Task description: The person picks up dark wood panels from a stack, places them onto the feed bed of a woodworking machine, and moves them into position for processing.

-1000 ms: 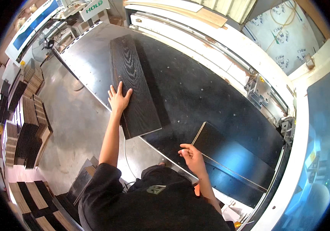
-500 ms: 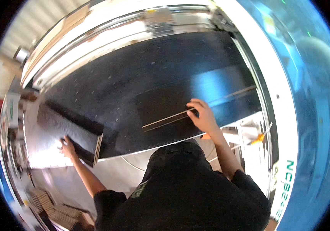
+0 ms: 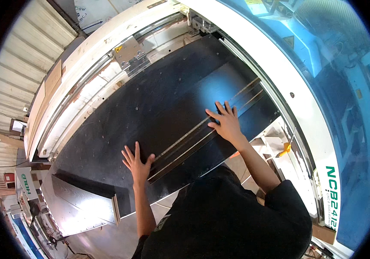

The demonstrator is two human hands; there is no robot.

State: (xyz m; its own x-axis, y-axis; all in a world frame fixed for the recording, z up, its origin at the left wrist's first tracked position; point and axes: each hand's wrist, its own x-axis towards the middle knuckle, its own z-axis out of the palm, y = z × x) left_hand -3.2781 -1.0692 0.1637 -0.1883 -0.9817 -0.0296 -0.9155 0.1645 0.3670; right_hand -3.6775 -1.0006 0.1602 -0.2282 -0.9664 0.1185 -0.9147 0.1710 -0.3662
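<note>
My left hand (image 3: 137, 167) lies with its fingers spread on the near left end of a dark flat panel (image 3: 180, 116), its thumb beside the panel's pale long edge. Farther right, my right hand (image 3: 227, 125) rests across that same edge, fingers apart and reaching onto the panel. Neither hand is wrapped around anything. On the near side, a narrow dark strip (image 3: 185, 149) with a second pale edge runs alongside the panel. Both lie on the black machine bed (image 3: 129, 116). A bluish light patch falls on the panel beyond my right hand.
A stack of dark, glossy panels (image 3: 79, 200) sits at the bed's left end. Along the far side runs a white machine beam (image 3: 94, 64) with a metal carriage (image 3: 129, 54). The white frame (image 3: 297, 90) and blue cover (image 3: 349, 108) rise at right. A yellow-orange piece (image 3: 284, 150) hangs nearby.
My left hand has left the stack at the left and come over to the panel. My right hand stays near the pale edge, its fingers more spread. The view has turned.
</note>
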